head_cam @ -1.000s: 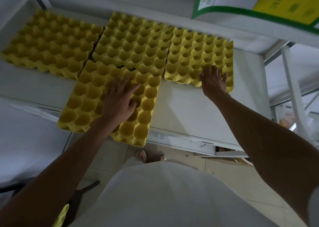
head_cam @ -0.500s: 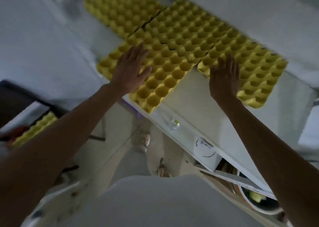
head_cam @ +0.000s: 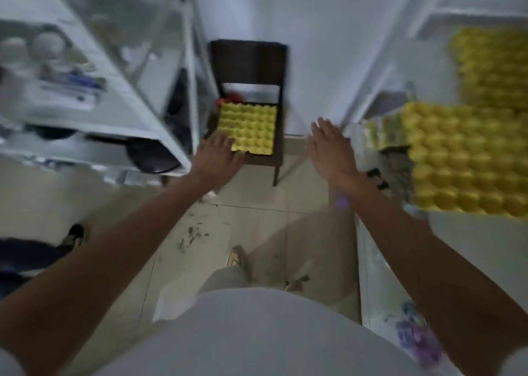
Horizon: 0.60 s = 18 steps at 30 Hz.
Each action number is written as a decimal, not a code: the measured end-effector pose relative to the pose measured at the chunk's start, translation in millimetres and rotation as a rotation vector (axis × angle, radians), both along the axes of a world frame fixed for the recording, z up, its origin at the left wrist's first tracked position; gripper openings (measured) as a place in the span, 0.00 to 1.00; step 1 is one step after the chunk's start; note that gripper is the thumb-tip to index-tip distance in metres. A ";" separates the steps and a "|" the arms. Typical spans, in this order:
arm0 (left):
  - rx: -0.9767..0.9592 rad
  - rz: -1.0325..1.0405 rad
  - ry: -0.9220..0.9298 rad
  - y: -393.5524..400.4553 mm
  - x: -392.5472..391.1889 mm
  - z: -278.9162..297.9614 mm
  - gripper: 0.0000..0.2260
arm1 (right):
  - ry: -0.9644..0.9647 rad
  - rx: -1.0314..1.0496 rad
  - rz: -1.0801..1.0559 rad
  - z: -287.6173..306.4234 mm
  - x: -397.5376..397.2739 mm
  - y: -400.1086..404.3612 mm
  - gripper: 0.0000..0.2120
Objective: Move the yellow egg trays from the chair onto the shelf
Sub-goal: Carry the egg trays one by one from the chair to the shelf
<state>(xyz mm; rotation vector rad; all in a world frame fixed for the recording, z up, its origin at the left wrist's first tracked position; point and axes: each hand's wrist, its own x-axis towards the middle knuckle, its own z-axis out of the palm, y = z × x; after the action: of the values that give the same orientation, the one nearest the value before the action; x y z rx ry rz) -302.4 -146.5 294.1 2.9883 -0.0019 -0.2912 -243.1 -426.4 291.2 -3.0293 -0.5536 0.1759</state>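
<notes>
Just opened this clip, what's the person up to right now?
A person is moving yellow egg trays from a dark chair to a white shelf on their right. Some trays already lie on the shelf. Both arms reach toward the yellow egg tray left on the chair seat. The left hand is open at its near corner, the right hand open and empty beside the chair. Neither grips anything yet.

Just the one cam strapped on my head, looking forward and down. It takes in my arms up close, and the chair (head_cam: pixel 251 95) sits further ahead.
</notes>
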 end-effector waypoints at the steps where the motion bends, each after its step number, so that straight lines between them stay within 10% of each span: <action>1: 0.003 0.029 0.017 19.9 -8.6 -5.0 0.27 | 0.047 0.013 0.043 -7.9 -1.8 22.0 0.28; 18: -0.071 0.070 0.242 112.9 39.4 -99.1 0.29 | 0.458 0.034 -0.134 -65.8 65.9 163.0 0.24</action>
<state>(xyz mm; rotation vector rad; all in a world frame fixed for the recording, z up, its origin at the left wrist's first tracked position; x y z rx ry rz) -262.9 -33.5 194.9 2.8560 0.1147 -0.6278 -177.2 -263.5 225.4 -2.8332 -0.3084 0.8129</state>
